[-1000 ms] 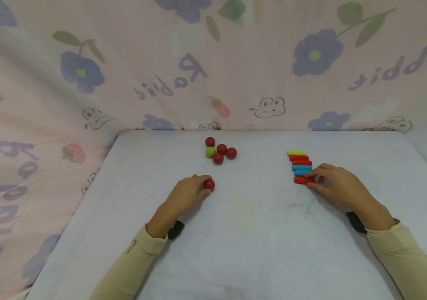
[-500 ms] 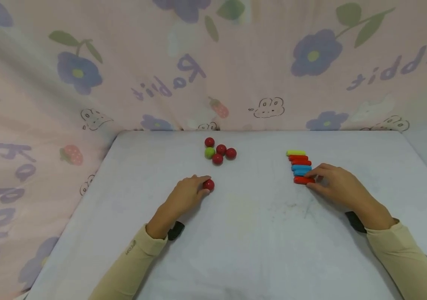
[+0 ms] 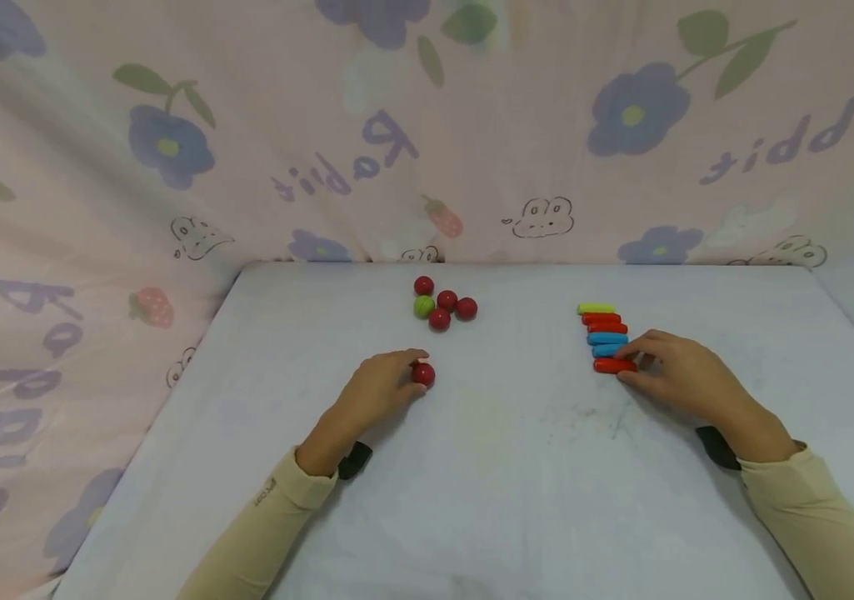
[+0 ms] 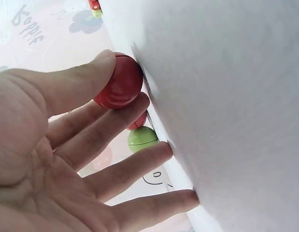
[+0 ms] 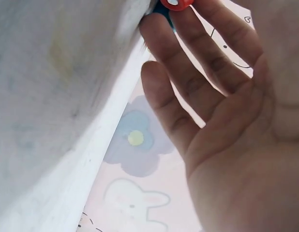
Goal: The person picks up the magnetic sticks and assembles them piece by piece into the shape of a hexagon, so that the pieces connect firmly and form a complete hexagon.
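Note:
My left hand (image 3: 374, 390) pinches a glossy red ball (image 3: 424, 377) between thumb and fingers, low over the white table. In the left wrist view the thumb tip presses one side of this ball (image 4: 121, 82), with a finger on its other side and the remaining fingers spread. At the right, my right hand (image 3: 685, 377) holds the end of a short red stick (image 3: 611, 366) between thumb and fingers. This stick is nearest me in a column of coloured sticks, with a blue one (image 3: 605, 352) just behind it. Only a red end (image 5: 177, 4) shows in the right wrist view.
Behind the left hand lies a cluster of several red balls (image 3: 466, 308) and a green ball (image 3: 423, 307). More sticks, yellow (image 3: 596, 309), red (image 3: 601, 319) and blue (image 3: 608, 339), run back from the right hand. A patterned curtain (image 3: 471, 150) rises along the table's far edge.
The head view has shifted slightly. The left hand's red ball and the right hand's red stick sit a touch nearer the person; both hands keep almost the same pose.

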### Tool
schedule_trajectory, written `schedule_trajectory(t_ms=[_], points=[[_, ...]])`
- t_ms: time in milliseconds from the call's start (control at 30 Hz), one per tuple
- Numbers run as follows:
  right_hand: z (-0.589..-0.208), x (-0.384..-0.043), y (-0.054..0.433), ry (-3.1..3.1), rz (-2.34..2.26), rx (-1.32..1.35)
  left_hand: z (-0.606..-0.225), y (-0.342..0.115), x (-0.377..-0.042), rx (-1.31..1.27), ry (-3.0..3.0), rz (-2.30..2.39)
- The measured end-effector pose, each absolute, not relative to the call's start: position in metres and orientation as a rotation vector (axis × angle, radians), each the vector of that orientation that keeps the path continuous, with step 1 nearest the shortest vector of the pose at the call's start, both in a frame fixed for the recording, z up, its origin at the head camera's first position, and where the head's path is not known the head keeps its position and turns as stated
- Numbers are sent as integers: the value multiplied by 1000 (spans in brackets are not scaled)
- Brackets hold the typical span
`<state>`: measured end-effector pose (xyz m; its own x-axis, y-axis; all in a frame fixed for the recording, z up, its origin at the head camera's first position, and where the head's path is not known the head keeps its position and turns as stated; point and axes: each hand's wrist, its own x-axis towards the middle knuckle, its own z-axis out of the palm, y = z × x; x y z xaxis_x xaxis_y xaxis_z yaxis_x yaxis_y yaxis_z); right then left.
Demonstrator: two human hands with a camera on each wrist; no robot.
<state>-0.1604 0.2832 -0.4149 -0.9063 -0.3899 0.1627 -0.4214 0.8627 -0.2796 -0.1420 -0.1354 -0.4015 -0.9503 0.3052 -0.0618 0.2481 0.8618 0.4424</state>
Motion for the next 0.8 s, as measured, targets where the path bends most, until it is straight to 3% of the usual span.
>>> schedule_trajectory(t_ms=[800], points=[[-417,-159,287,-2918,519,659,-401,-134,-140,475,2900,648]])
